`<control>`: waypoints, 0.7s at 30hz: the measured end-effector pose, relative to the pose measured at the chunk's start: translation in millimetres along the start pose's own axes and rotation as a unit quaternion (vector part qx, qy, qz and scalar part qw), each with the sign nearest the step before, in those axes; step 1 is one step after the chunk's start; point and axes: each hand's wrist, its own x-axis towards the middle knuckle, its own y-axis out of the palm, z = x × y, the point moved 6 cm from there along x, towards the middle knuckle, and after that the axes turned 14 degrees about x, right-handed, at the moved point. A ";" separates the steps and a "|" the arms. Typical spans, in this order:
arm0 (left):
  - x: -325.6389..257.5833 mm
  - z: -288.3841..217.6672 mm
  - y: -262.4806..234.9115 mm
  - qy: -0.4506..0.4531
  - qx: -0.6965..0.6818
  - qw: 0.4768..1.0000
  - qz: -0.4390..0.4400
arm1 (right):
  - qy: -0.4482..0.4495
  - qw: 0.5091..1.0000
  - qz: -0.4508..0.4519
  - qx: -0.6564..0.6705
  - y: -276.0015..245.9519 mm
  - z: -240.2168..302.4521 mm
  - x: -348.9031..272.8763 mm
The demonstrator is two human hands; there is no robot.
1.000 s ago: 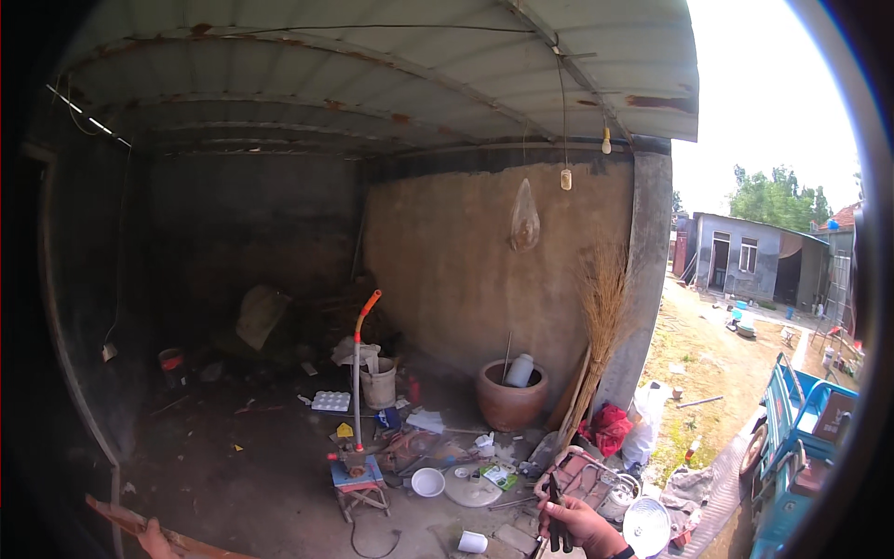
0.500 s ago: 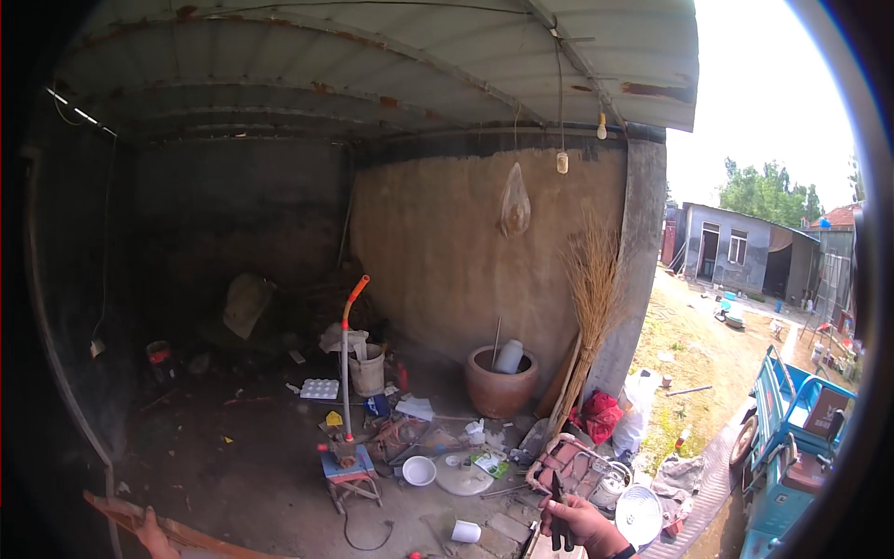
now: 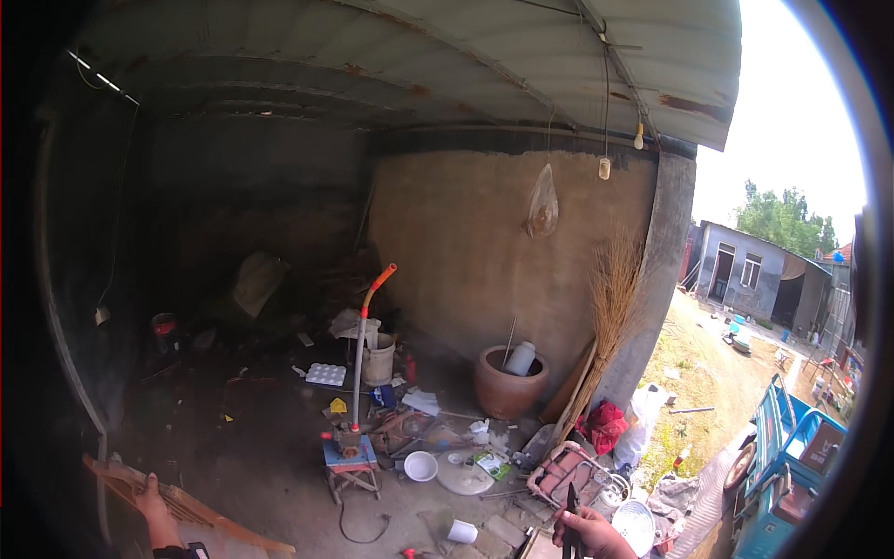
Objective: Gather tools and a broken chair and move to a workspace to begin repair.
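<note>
Slanting across the lower left, one wooden panel is held at its upper edge by the left hand; its lower part is cut off by the picture's border. The fingers are laid over that edge, but how the thumb is set cannot be told. The panel can be judged stiff and rather light for its length, with a rough edge, best taken near the middle of its long side so that neither end is left to dip.

Farther right, one white moulded tray is seen on the floor, then one small blue-topped stand, one white bowl and one tipped white cup. Beyond them one clay pot is placed by the wall, with one pale jug inside.

At the lower edge, right of the cup, one dark, slim, pliers-like tool is kept pointing upward in the right hand. It is pinched between curled fingers and thumb. It is probably hard, compact and light to lift, and is best held by its lower handles, away from the pointed tip.

To its right, one white basin and one blue vehicle are found.
</note>
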 end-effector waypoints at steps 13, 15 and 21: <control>-22.1 -28.5 33.0 -0.083 0.044 0.996 0.003 | 0.010 1.000 -0.009 -0.015 -15.0 -8.7 2.9; -15.1 -16.6 41.3 -0.103 0.053 0.993 0.008 | 0.016 1.000 -0.007 -0.016 -15.2 -7.1 3.6; -81.9 -30.6 106.7 -0.133 0.067 0.981 0.125 | 0.024 0.998 -0.006 -0.055 -10.1 7.6 0.0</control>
